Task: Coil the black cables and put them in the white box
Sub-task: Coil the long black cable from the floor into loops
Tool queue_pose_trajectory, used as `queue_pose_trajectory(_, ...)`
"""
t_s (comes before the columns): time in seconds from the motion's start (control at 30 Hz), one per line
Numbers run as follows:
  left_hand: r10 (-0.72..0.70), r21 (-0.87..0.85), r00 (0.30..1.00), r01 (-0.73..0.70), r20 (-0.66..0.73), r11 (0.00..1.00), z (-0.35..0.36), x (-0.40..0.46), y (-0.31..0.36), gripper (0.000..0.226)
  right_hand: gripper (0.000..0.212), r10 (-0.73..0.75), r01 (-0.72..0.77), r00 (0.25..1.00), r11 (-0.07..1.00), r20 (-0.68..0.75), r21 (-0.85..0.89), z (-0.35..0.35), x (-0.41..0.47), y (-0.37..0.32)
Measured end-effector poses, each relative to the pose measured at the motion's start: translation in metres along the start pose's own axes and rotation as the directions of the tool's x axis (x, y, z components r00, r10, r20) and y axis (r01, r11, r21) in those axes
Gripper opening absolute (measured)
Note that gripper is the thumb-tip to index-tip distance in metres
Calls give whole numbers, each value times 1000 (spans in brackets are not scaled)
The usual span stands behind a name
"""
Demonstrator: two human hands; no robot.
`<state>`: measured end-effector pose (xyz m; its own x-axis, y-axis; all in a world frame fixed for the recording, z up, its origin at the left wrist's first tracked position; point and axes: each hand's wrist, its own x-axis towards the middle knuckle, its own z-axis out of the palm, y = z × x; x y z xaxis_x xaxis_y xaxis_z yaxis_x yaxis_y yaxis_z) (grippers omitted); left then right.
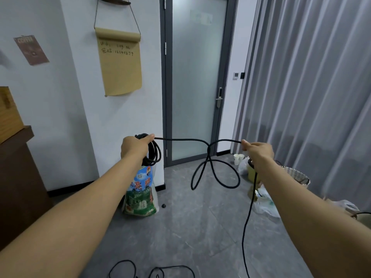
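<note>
The left hand (134,146) holds a bundle of finished loops, the coil (153,152), hanging from its grip, with thumb and finger pinching the cable (200,140) where it leaves the bundle. From there the cable runs across to the right hand (259,150), which pinches it between curled fingers; between the hands the slack has twisted into a hanging loop (217,173) that crosses itself. Below the right hand the cable drops to the floor (190,227) and runs out of view at the lower edge, where more black cable (152,269) lies in loose curves. So the coiling looks partly done: several turns are gathered, but a long tail is yet to be taken up, and the twisted loop probably needs straightening before it joins the bundle neatly. The white box does not show here, so nothing can be said of its contents; boxing is, by my reading, not yet begun for this cable. A printed bag (141,194) stands against the wall behind the coil.
</note>
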<state>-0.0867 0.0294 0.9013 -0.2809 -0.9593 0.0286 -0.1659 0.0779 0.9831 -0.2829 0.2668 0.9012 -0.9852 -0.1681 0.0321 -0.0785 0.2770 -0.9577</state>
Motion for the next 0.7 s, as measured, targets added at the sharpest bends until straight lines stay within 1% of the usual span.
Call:
queue_pose_trajectory(0.1,-58,-75,997,54,-58,996,-6,7,1,54,33,91,-85,991,994,-97,63,-6,7,13)
queue_pose_trajectory(0.2,-150,-184,979,124,-138,975,-25,18,1,50,39,235,-222,936,972,-261,78,-20,19,28)
queue_pose_trajectory(0.27,-205,-256,964,157,-172,954,-34,23,0,51,43,317,-304,893,948,-319,90,-31,26,38)
queue_pose_trajectory(0.33,-230,-303,961,176,-154,937,-35,21,1,51,48,353,-351,879,934,-321,66,-32,27,51)
queue_pose_trajectory(0.37,-231,-318,966,183,-119,930,-32,18,2,46,49,346,-360,892,933,-291,8,-28,27,57)
queue_pose_trajectory(0.4,-228,-326,971,191,-77,926,-27,14,5,38,45,316,-346,917,934,-242,-92,-23,30,62)
queue_pose_trajectory(0.43,-221,-326,975,199,-33,924,-21,7,9,30,35,279,-313,943,929,-183,-195,-17,34,67)
queue_pose_trajectory(0.5,-197,-299,979,204,53,932,-8,-5,17,29,5,204,-195,979,925,-7,-325,-3,31,62)
queue_pose_trajectory(0.53,-177,-299,980,195,86,934,-1,-9,20,30,3,148,-105,984,929,97,-355,5,23,53)
queue_pose_trajectory(0.57,-154,-305,980,185,124,934,7,-13,22,32,7,89,-15,977,936,195,-352,14,14,45)
queue_pose_trajectory(0.6,-129,-308,979,173,159,935,15,-18,23,33,14,28,68,955,947,294,-313,24,2,34)
queue_pose_trajectory(0.63,-111,-299,975,166,192,940,23,-22,24,32,23,-22,132,920,958,391,-256,34,-9,26)
queue_pose_trajectory(0.7,-85,-284,966,155,246,946,37,-32,27,28,39,-58,196,809,965,584,-176,54,-33,9)
